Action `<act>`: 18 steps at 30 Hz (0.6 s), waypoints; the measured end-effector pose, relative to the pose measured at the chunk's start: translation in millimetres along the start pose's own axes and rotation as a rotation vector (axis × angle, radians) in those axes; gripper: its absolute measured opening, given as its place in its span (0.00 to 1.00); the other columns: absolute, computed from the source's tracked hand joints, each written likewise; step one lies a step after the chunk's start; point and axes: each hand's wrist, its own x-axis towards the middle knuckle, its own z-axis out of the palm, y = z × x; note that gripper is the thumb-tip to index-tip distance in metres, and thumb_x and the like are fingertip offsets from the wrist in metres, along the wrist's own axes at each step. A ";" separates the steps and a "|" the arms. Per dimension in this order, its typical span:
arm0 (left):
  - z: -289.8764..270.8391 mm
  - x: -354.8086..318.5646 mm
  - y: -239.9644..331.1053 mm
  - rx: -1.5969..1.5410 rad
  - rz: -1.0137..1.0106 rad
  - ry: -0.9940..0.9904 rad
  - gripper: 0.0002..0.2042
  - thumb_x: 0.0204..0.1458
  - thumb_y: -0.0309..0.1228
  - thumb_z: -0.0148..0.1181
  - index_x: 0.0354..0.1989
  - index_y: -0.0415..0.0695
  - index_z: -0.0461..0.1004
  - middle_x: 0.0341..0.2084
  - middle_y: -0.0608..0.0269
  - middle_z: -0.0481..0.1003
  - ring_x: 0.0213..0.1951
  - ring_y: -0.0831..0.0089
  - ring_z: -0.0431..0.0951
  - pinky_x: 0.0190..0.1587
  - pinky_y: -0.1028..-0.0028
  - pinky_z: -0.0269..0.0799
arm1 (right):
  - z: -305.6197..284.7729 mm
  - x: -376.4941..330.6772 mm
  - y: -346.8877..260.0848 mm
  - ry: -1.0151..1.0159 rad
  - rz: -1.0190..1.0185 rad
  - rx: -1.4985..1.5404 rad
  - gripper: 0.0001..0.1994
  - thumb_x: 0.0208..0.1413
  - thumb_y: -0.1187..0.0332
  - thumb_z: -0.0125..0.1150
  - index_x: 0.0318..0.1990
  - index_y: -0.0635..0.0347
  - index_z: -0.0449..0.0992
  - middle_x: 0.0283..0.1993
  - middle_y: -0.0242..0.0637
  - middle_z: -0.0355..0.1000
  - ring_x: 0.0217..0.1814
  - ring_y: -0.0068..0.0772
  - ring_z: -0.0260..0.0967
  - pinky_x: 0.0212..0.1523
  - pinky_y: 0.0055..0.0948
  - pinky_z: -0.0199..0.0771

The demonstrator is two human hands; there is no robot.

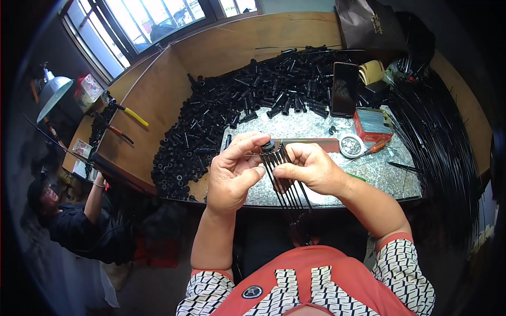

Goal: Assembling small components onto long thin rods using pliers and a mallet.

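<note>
Over the near part of the stone-topped work surface, my two hands come together at a bundle of thin black rods that look like umbrella ribs (289,190). My left hand (231,176) pinches a small round black plastic fitting (268,147) at the ribs' upper ends, its thumb and fingers closed. A fine wire shows beside the fitting. My right hand (314,169) is closed on the ribs just below, thumb across them. The ribs fan out and hang down toward my lap. Fingers hide part of where ribs and fitting meet.
Black plastic tubes (253,84) heap behind my hands, with small black rings (171,171) at left. Long black ribs (437,126) lie at right. A phone (344,89), red box (369,125), white round dish (350,146) and orange-handled tool (377,146) stand nearby. Another person (79,221) works at left.
</note>
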 end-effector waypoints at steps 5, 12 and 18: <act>3.1 -0.2 3.0 0.047 -0.005 -0.006 0.22 0.43 0.09 0.54 0.50 0.30 0.71 0.50 0.57 0.65 0.49 0.74 0.70 0.53 0.74 0.69 | -1.3 1.1 2.8 -0.005 -0.022 -0.032 0.06 0.57 0.71 0.59 0.34 0.65 0.72 0.29 0.36 0.74 0.29 0.25 0.74 0.31 0.25 0.75; 2.2 -1.9 -2.2 0.038 0.002 0.074 0.17 0.47 0.15 0.62 0.48 0.33 0.72 0.47 0.60 0.69 0.46 0.75 0.72 0.50 0.77 0.70 | 3.7 -0.6 -3.4 -0.010 0.001 0.003 0.06 0.57 0.72 0.59 0.32 0.63 0.71 0.28 0.36 0.73 0.29 0.24 0.73 0.32 0.25 0.75; 3.9 -1.2 -2.8 -0.016 0.004 0.093 0.16 0.47 0.16 0.62 0.47 0.34 0.73 0.44 0.59 0.72 0.45 0.74 0.73 0.49 0.76 0.71 | 3.8 0.1 -2.6 -0.023 -0.001 0.004 0.06 0.58 0.71 0.59 0.32 0.63 0.70 0.28 0.35 0.73 0.29 0.24 0.72 0.33 0.25 0.75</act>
